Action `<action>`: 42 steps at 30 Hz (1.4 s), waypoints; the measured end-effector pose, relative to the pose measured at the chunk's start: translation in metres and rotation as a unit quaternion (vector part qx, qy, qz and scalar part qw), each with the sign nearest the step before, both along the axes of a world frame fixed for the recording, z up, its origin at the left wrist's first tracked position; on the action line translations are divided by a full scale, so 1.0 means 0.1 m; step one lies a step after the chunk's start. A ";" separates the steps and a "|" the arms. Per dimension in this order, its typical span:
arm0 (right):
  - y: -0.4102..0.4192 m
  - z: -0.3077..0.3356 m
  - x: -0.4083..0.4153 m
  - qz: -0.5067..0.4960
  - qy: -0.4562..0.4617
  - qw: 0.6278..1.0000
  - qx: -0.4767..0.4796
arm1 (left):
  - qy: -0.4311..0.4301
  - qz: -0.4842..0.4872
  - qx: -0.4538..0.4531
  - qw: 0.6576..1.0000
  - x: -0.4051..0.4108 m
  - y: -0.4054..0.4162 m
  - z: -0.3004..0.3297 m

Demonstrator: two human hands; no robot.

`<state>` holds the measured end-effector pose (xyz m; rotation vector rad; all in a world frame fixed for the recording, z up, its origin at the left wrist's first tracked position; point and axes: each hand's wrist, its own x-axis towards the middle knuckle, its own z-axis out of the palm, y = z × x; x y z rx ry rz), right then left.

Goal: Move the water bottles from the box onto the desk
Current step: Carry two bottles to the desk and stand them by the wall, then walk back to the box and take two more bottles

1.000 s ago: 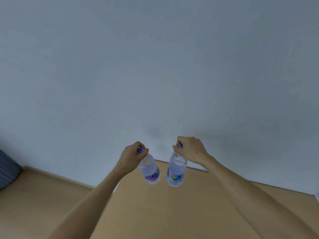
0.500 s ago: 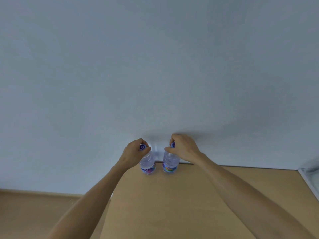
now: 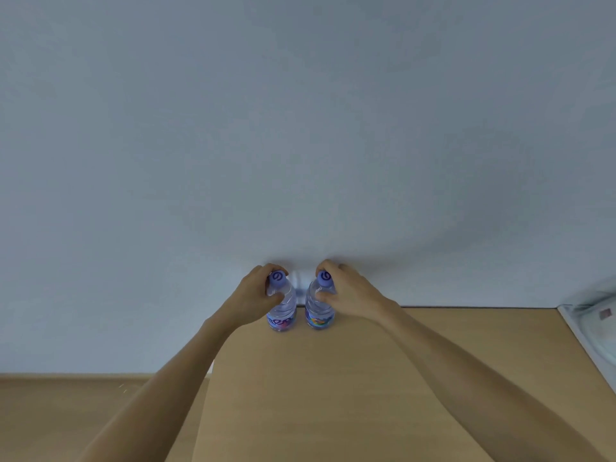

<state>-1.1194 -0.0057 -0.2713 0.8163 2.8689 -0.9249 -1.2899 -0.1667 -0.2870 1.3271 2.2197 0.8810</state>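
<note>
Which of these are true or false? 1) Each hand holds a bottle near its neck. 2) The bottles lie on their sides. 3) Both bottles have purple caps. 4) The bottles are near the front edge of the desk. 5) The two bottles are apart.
1) True: the left hand and right hand each grip a bottle just below its cap.
2) False: the left bottle and right bottle are upright on the desk.
3) True.
4) False: they are at the far edge, by the wall.
5) True: a narrow gap shows between them.
</note>
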 end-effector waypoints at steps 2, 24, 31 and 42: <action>-0.01 -0.02 -0.02 -0.001 -0.001 1.000 -0.002 | -0.003 0.000 0.009 1.000 0.00 -0.01 -0.03; -0.16 0.30 0.25 -0.073 0.031 0.997 -0.002 | 0.076 0.053 0.041 0.995 0.14 -0.02 0.32; -0.14 0.76 1.41 -0.121 0.040 0.988 0.084 | -0.006 -0.035 0.131 0.991 0.97 0.24 0.92; -0.14 1.39 4.36 -0.301 0.089 0.935 0.166 | -0.055 -0.260 0.236 0.935 3.61 1.00 1.92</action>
